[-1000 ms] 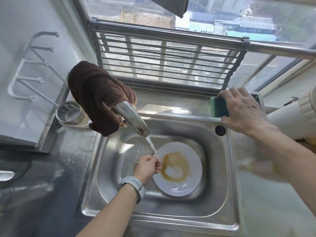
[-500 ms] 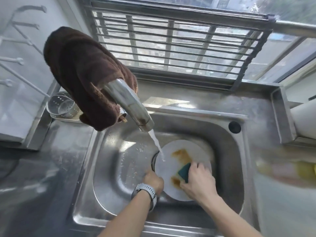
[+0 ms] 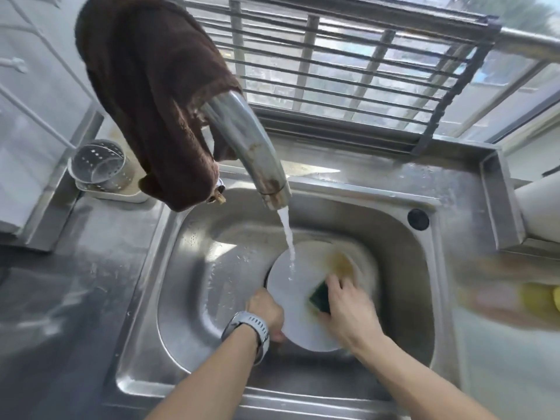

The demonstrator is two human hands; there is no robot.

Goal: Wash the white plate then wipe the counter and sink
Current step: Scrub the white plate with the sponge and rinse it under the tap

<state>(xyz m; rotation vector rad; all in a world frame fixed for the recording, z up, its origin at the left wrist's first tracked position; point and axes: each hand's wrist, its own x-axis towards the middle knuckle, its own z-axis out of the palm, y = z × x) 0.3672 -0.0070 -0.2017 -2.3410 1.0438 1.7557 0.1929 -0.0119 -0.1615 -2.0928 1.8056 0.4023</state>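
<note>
The round white plate (image 3: 298, 301) sits in the shiny steel sink (image 3: 194, 298), right under the water from the silver tap (image 3: 245, 150). The left hand (image 3: 266, 310) (a grey watch is on its wrist) pinches the plate's left edge. The right hand (image 3: 348, 307) presses a dark green sponge (image 3: 318, 298) on the plate, just below a brown stain (image 3: 341, 263). A brown towel (image 3: 151, 95) hangs over the tap.

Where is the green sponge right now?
Head view, lower centre: the green sponge is under the right hand, pressed on the white plate in the sink.
</note>
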